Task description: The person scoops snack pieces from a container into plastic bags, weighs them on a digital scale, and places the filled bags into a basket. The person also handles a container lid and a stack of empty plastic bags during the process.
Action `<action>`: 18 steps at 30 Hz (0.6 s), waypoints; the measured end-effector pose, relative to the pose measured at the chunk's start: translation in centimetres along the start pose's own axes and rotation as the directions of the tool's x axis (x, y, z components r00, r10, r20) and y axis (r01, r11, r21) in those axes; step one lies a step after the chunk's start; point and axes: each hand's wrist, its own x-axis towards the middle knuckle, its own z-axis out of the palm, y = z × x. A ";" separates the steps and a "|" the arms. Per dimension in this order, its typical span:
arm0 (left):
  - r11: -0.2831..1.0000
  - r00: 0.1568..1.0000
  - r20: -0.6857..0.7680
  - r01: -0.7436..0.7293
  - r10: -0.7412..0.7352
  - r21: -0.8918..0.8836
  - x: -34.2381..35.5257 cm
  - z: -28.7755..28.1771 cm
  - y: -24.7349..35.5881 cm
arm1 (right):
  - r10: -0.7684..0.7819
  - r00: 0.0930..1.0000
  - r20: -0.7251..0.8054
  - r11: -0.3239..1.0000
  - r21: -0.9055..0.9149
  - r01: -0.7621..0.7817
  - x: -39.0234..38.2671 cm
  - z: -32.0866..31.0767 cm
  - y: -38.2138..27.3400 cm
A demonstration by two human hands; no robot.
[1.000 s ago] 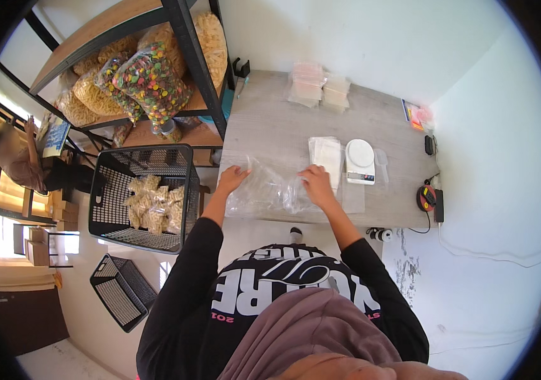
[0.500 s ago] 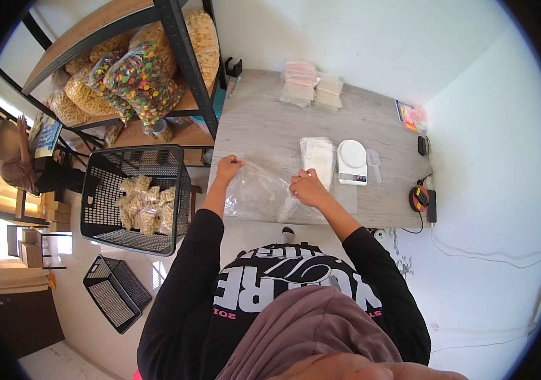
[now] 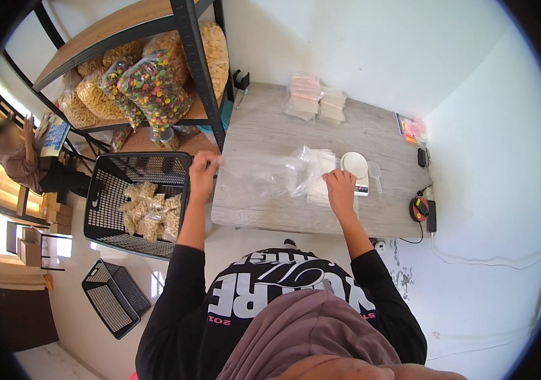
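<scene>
Along the front of the grey desk [image 3: 264, 120], a clear plastic bag [image 3: 261, 180] is lying stretched sideways between the person's two hands, its long axis running left to right. The left hand [image 3: 203, 170] is standing nearer, directly at the bag's left end. Its grip is closing thumb against fingers, apparently pinching the bag's edge, so the bag is extending rightward from it. The bag's right end is bunching up in crumpled folds beside a stack of white packets [image 3: 321, 193], partly covering them.

The right hand [image 3: 341, 190] is hovering over or resting on those packets, just to the right of and slightly nearer the person than the folds. Its fingers are curling downward; whether that grip is holding a bit of film (clear plastic is hardly showing against white) is impossible to make out. A white scale [image 3: 354, 166] is sitting just beyond this hand, with a clear scoop [image 3: 377, 174] lying to its right. Beyond the left hand, a black crate [image 3: 102, 218] is containing small bags of tan pieces [image 3: 150, 212].
</scene>
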 end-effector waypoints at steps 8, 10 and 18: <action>0.952 0.954 0.292 -0.022 -0.071 0.305 -14.3 0.3 -1.5 | 0.379 0.881 0.285 0.794 0.389 -0.467 -7.2 6.2 -2.9; 0.935 0.943 0.313 -0.006 -0.112 0.353 -15.9 0.2 -1.9 | 0.336 0.924 0.181 0.858 0.347 -0.380 -6.6 6.8 -4.5; 0.909 0.911 0.407 -0.111 -0.068 0.401 -16.4 -0.9 -2.4 | 0.143 0.988 0.062 0.989 0.026 -0.145 -0.6 7.3 -7.4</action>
